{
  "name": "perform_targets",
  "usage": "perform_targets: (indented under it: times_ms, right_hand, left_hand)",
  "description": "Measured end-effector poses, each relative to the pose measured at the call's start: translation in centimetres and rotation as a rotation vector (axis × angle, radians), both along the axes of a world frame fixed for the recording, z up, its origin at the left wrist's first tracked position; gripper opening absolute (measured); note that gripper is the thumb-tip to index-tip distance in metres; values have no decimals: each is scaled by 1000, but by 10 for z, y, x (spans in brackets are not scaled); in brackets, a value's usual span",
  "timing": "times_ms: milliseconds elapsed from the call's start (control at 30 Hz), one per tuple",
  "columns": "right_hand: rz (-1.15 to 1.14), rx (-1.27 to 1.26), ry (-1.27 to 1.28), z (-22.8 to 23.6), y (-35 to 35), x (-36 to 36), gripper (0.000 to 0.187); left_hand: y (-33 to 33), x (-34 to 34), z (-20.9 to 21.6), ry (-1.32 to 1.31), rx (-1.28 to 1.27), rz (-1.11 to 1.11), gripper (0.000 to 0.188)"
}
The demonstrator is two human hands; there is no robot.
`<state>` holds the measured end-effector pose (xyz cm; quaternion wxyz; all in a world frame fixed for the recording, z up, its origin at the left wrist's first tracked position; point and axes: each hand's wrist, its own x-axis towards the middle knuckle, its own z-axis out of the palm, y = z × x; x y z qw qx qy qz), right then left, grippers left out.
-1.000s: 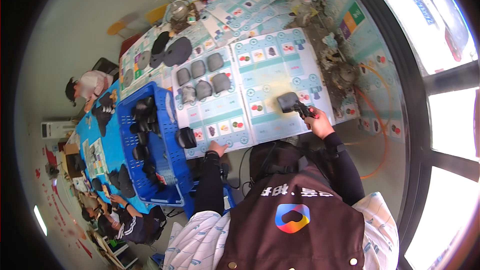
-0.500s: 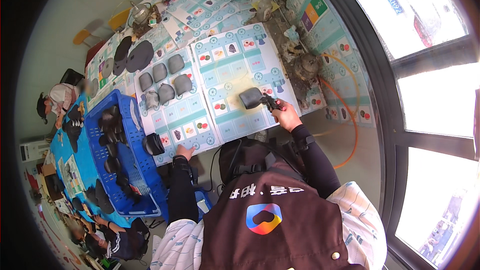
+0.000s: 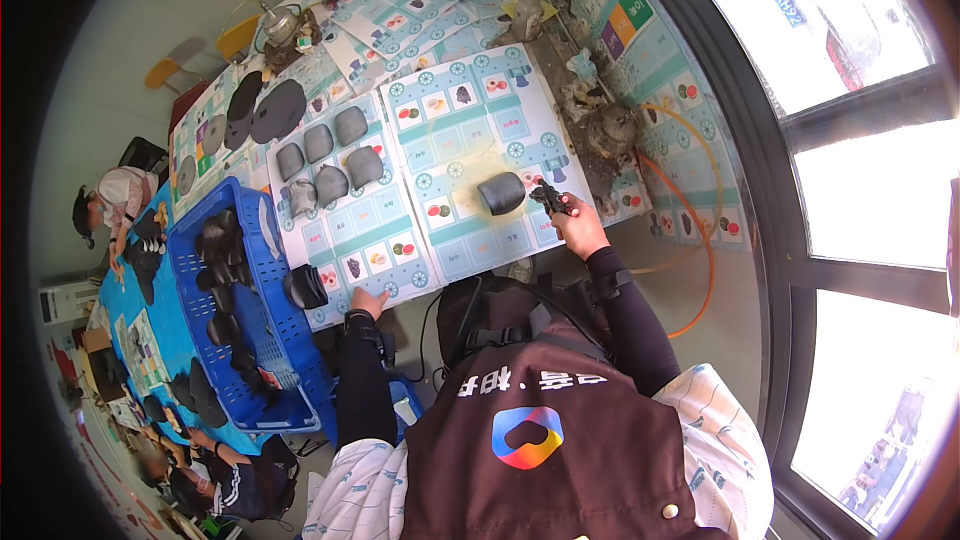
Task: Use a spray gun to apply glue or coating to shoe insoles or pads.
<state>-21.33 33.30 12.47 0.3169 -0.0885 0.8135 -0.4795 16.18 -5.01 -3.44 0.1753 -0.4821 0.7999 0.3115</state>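
Observation:
My right hand (image 3: 583, 229) is closed round a dark spray gun (image 3: 549, 199), whose front end points left. Just left of the gun, and apart from it, a dark grey rounded piece (image 3: 501, 194) lies on the printed board (image 3: 470, 265), with a yellowish stain around it. Fingers apart, my left hand (image 3: 370, 302) rests at the board's near edge. Close to that hand stands a stack of black curved pieces (image 3: 306, 287). Several more grey rounded pieces (image 3: 331, 184) lie in rows on the board's left part.
A blue crate (image 3: 300, 365) with black pieces stands on the left. Flat dark pieces (image 3: 278, 111) lie beyond it. An orange hose (image 3: 707, 270) hangs on the right, near the window frame (image 3: 785, 340). Co-workers (image 3: 125, 192) are at a blue table far left.
My right hand has drawn the spray gun a little to the right, away from the grey piece. My left hand stays almost in place.

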Motion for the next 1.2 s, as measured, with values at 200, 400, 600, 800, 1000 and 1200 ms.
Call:
perform_targets:
  times_ms: [200,400,600,800,1000,1200]
  right_hand:
    - [4,-16,-43,7,-1,2,24]
    - [-38,-2,66,8,4,-3,24]
    - [-14,60,1,0,13,0,29]
    - [36,-50,-224,5,7,7,23]
    - [77,-125,-126,14,1,12,17]
    - [119,-139,-184,5,2,12,22]
  left_hand:
    - [1,1,4,5,6,9,67]
    - [11,-14,21,-60,-10,24,68]
    - [9,-13,24,-68,-1,33,72]
    - [5,-6,10,-90,-43,-27,76]
    - [-1,-1,-2,-44,-28,-69,73]
    - [5,-14,9,-34,2,-8,69]
